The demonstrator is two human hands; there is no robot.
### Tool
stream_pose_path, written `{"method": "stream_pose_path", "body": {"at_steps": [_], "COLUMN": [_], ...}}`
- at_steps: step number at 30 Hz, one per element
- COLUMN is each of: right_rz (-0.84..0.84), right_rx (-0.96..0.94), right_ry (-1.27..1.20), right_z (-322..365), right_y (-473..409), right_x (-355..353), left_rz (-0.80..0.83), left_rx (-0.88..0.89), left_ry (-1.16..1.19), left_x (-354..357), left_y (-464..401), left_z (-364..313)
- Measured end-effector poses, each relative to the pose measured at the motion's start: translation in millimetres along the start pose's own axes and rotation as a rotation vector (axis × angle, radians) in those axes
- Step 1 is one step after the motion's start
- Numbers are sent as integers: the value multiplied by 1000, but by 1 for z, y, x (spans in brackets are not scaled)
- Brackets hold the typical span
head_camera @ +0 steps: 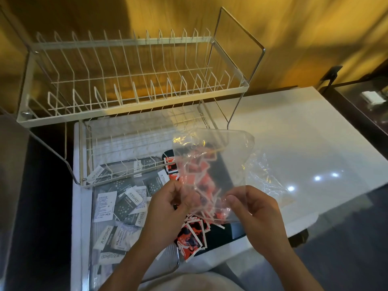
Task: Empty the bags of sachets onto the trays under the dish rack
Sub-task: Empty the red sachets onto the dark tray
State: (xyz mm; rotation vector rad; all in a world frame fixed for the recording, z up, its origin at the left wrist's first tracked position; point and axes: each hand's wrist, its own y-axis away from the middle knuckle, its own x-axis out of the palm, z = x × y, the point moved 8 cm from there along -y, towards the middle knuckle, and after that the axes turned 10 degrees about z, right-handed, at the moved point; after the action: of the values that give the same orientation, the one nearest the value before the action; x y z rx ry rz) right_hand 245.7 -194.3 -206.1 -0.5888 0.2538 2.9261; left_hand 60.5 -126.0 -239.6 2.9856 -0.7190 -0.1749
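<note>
Bag pinched between both hands

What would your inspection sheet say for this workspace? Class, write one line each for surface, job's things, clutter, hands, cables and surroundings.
Surface: white glossy table, reflecting lights.
Job's things: clear plastic bag held upended above the dark tray, red sachets spilling out; grey and white sachets lie on the metal tray; two-tier dish rack holds no dishes.
Clutter: another crumpled clear bag on the table.
Hands: left hand and right hand pinch the bag's lower edge with their fingers.
Cables: nothing seen.
Surroundings: yellow wall; dark furniture to the right.
</note>
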Motion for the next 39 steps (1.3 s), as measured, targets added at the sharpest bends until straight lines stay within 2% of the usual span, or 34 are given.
{"method": "stream_pose_path", "body": {"at_steps": [4,14,24,32,39], "right_rz": [-26,1,67,133,146], "right_rx": [-25,-1,89,154,129], "right_ry": [2,16,-120,17,-8], "right_z": [4,2,-10,-25,-22], "right_y": [2,1,9,15,13], "right_x": [-2,0,3,7,9], "left_rz": [-26,-21,-113,-142,-164], "left_rx": [67,88,-84,-148,-178], "left_ry": [32,-39,253,282,271], "left_x": [-3,-5,-11,-12,-14], "left_y": [3,6,9,10,11], "left_z": [-10,-12,19,25,22]}}
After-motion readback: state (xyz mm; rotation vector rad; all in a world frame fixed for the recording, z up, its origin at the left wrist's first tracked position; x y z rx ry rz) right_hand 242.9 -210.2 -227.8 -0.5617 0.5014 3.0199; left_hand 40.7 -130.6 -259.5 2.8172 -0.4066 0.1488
